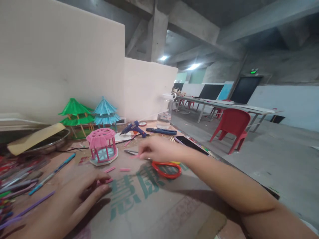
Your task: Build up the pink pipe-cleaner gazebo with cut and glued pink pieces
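My left hand [87, 189] is low over the board, its thumb and fingers closed on a short pink strip [109, 181]. My right hand [156, 149] is pinched above the scissors, with another pink strip [135, 156] at its fingertips. Orange-handled scissors [166, 170] lie under that hand, blades pointing left and partly covered. Two more pink strips [125, 170] rest between the hands. Just behind them stands a small pink pavilion model [102, 146] with pillars, an open-ribbed roof and a pale base. The printed brown board [154, 205] is beneath everything.
Green [76, 114] and blue [106, 113] pavilion models stand by the wall. Behind the scissors are a blue glue gun [136, 127], a utility knife [161, 131], a water bottle [164, 114] and a phone [191, 145]. A blue pen [52, 174] and a metal bowl [53, 142] are left.
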### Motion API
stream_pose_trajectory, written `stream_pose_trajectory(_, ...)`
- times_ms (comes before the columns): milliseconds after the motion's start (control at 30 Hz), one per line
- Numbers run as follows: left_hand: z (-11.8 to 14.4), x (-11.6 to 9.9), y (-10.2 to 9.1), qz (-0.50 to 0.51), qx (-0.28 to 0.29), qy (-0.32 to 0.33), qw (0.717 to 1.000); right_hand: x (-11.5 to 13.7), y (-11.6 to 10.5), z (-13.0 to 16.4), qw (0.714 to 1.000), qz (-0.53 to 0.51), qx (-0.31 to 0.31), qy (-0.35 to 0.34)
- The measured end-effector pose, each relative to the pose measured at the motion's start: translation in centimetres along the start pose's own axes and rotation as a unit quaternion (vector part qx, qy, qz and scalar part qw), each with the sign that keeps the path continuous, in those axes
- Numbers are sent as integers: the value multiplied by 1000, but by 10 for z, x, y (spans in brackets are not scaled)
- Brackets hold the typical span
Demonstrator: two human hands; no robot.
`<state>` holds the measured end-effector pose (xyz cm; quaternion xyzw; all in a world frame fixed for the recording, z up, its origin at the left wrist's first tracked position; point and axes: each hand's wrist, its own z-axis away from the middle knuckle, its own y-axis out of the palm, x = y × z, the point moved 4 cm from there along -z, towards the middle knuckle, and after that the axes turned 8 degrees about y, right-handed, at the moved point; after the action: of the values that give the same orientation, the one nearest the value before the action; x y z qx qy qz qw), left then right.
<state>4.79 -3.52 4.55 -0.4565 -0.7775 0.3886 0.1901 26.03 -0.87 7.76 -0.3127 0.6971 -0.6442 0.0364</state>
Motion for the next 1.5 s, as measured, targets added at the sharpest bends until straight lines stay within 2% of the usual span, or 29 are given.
stream_pose_trajectory(67,0,1,1,-9,5,3,1000,-30,-24,-5,988,102,-62,96)
stream_pose_trajectory(133,0,-1,0,-22,1,13,1000,-61,-35,-9,960,197,-90,180)
stream_pose_trajectory(267,-1,-5,-3,-29,-12,22,999,-108,-30,-15,941,232,-58,238)
stream_pose_trajectory(367,1,-2,-1,-25,7,11,1000,-126,-24,-16,940,230,-7,251)
stream_pose_trajectory(500,5,4,4,-26,43,-3,999,-129,-17,-17,938,226,49,258)
stream_pose_trajectory(633,5,2,3,-31,62,-4,998,-121,-9,-15,929,234,80,276)
stream_pose_trajectory(833,0,-7,-1,-45,35,15,998,-107,-5,-13,919,260,53,292)
stream_pose_trajectory(967,-2,-10,-4,-52,15,24,998,-113,-8,-16,924,253,41,283)
stream_pose_trajectory(1133,-2,-10,-4,-41,21,17,999,-123,-18,-18,936,240,15,257)
stream_pose_trajectory(1367,-2,-8,-2,-31,24,11,999,-116,-10,-15,951,215,60,214)
stream_pose_trajectory(1500,0,-9,-2,-35,22,16,999,-114,-6,-15,953,217,53,205)
